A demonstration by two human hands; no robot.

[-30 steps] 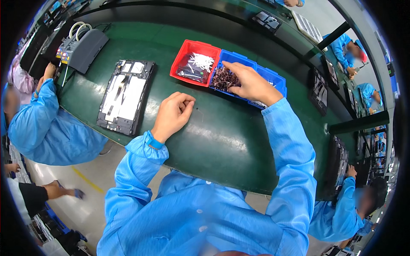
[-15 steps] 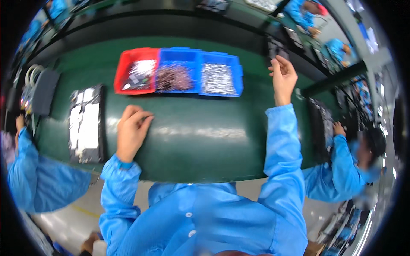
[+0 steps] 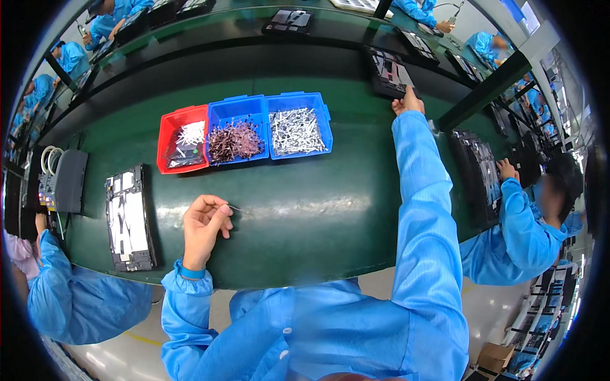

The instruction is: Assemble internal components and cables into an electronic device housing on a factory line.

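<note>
My right hand (image 3: 408, 103) is stretched far forward at the right, its fingers closed on the near corner of a black, flat electronic device (image 3: 387, 71) with exposed inner parts. Over the green table, my left hand (image 3: 204, 230) is pinched on a thin, pointed, metal-looking piece (image 3: 236, 208); most of it is hidden in the fingers. A similar opened device (image 3: 129, 219) with white panels lies to the left of that hand. Beyond it stand a red bin (image 3: 166, 143) with white pieces and a dark packet, a blue bin (image 3: 236, 105) of brownish small parts and another blue bin (image 3: 329, 130) of silvery-white small parts.
A grey box-shaped unit (image 3: 71, 181) with cables stands at the far left. Co-workers in blue sit on both sides, one hand (image 3: 506, 169) near stacked devices (image 3: 473, 174). A dark metal post (image 3: 486, 92) rises at the right. Another device (image 3: 289, 21) lies on the far ledge.
My right hand has reached forward and taken hold of the black device's corner. My left hand stays pinched above the table. The whole view has shifted, now showing more of the far side.
</note>
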